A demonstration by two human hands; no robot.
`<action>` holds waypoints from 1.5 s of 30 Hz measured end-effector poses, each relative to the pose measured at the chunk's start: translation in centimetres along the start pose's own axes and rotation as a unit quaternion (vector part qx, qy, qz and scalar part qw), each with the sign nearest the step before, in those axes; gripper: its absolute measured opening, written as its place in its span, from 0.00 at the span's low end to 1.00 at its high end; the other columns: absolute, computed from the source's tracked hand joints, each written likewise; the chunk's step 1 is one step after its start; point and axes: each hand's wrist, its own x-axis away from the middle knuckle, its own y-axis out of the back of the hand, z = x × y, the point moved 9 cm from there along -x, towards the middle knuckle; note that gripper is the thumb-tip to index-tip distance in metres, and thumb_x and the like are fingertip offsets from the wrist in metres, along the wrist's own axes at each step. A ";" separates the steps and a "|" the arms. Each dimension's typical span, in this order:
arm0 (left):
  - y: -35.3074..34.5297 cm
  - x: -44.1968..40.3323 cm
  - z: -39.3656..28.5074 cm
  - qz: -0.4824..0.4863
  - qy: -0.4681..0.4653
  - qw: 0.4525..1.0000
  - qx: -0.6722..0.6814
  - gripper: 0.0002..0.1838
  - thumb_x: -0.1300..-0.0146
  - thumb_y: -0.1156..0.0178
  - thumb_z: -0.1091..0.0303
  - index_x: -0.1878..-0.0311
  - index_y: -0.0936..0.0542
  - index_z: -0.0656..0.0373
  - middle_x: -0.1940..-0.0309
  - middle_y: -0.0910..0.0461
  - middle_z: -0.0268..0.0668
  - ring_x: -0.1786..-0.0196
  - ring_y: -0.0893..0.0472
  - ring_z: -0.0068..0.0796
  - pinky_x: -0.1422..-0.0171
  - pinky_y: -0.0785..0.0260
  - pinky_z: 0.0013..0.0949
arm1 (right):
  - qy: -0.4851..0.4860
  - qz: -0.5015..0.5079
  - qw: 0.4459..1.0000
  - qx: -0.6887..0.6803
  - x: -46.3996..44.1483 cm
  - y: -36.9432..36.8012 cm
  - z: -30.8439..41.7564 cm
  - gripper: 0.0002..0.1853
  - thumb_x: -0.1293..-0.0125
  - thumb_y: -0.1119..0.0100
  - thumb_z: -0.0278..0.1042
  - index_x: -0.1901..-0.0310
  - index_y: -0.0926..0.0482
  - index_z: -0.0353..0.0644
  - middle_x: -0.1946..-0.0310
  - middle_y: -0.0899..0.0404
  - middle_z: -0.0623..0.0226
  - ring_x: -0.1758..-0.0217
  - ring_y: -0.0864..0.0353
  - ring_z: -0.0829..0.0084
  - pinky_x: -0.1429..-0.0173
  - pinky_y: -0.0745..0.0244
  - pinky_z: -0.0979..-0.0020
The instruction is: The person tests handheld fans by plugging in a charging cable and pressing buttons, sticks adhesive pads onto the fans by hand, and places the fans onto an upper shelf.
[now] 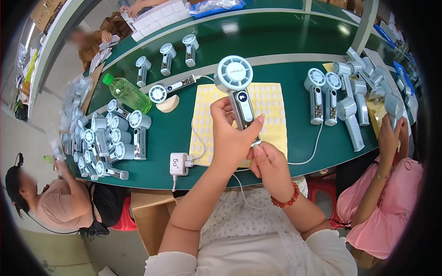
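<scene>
A light blue handheld fan point(235, 73) stands tilted over the yellow sticker sheet point(275, 103), its round head up and a lit display on its handle. My left hand point(230, 131) is wrapped round the handle, thumb across its front. At the handle's bottom end, my right hand point(271, 163) pinches something small, seemingly the plug of a white cable point(244, 195); the fingers hide most of it. Left of the sheet lies another fan point(158, 93) with a cable in its end, beside a cream-coloured wedge point(168, 104).
Many fans point(119, 136) crowd the table's left side, near a green bottle point(131, 94). A white charger point(178, 164) sits at the front edge. More fans point(316, 99) stand right, where a co-worker in pink point(391, 202) holds one. Three fans point(166, 59) stand at the back.
</scene>
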 end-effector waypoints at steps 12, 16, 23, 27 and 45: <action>6.7 0.2 -2.0 0.029 0.112 0.992 0.040 0.37 0.53 0.36 0.71 0.41 0.44 0.66 0.63 0.26 0.39 0.67 0.27 0.23 0.61 0.33 0.26 | 0.169 -0.183 0.917 0.312 -0.5 6.5 6.6 0.16 0.33 0.51 0.25 0.44 0.27 0.34 0.77 0.27 0.62 0.78 0.32 0.75 0.70 0.33 0.75; 6.9 5.6 -0.5 0.134 0.239 0.962 -0.004 0.38 0.53 0.35 0.75 0.40 0.46 0.63 0.64 0.26 0.38 0.64 0.26 0.21 0.62 0.33 0.24 | 0.287 -0.147 0.764 0.559 -2.3 6.0 9.1 0.28 0.42 0.44 0.22 0.38 0.34 0.38 0.44 0.29 0.50 0.42 0.29 0.57 0.43 0.31 0.67; 6.7 10.0 0.4 0.241 0.298 0.922 -0.051 0.36 0.44 0.37 0.72 0.41 0.51 0.58 0.57 0.27 0.41 0.58 0.28 0.22 0.56 0.32 0.26 | 0.246 0.137 0.883 0.377 -1.3 -1.9 9.1 0.30 0.52 0.38 0.21 0.43 0.28 0.41 0.41 0.30 0.54 0.38 0.30 0.57 0.38 0.32 0.65; 6.3 11.0 0.3 0.252 0.318 0.913 -0.029 0.36 0.44 0.37 0.71 0.41 0.51 0.59 0.56 0.27 0.42 0.56 0.28 0.23 0.54 0.33 0.28 | 0.231 0.158 0.877 0.390 -1.0 -4.1 7.6 0.29 0.57 0.38 0.18 0.47 0.25 0.39 0.45 0.26 0.54 0.41 0.26 0.57 0.40 0.31 0.67; 5.9 11.1 3.0 0.261 0.262 0.916 -0.155 0.35 0.45 0.37 0.69 0.42 0.50 0.61 0.57 0.26 0.49 0.57 0.22 0.35 0.53 0.30 0.35 | 0.253 0.130 0.855 0.435 -0.5 -2.6 4.4 0.22 0.51 0.41 0.20 0.50 0.27 0.37 0.48 0.25 0.52 0.57 0.20 0.56 0.54 0.23 0.66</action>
